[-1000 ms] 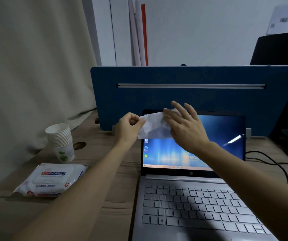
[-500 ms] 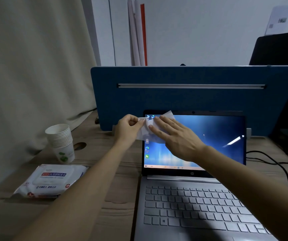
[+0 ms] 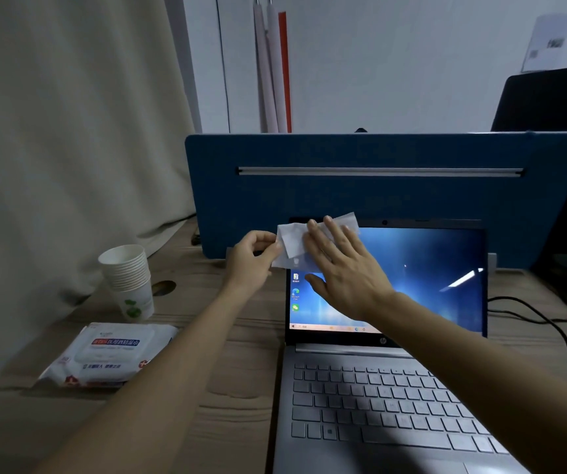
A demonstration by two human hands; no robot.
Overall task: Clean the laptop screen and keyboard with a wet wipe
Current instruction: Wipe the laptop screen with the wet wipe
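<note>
Head camera is showing us a wooden desk (image 3: pixel 227 340) with an open laptop (image 3: pixel 383 388) standing at its near right part, the lid up and the screen (image 3: pixel 422 278) glowing blue. We are seeing the wet wipe (image 3: pixel 292 239) spread over the top left corner of the screen, its upper edge reaching over the dark top frame. The right hand (image 3: pixel 342 268) is lying flat on the wipe with straight, spread fingers, pressing it against the screen; it is not curling around anything. The left hand (image 3: pixel 253 260) is staying just beside the left edge of the lid, and its thumb and curled fingers are pinching the left edge of the wipe. The keyboard (image 3: pixel 388 401) is lying below the screen, with no hand on it, and part of it is sitting in the shadow of the right forearm. Near the left edge of the desk a white pack of wipes (image 3: pixel 111 354) is lying flat, and behind it a stack of paper cups (image 3: pixel 128 278) is standing upright, near a round hole in the desk top. Along the far edge of the desk a blue divider panel (image 3: pixel 377 186) is rising behind the laptop. At the right side a black cable (image 3: pixel 541 319) is running over the desk.
</note>
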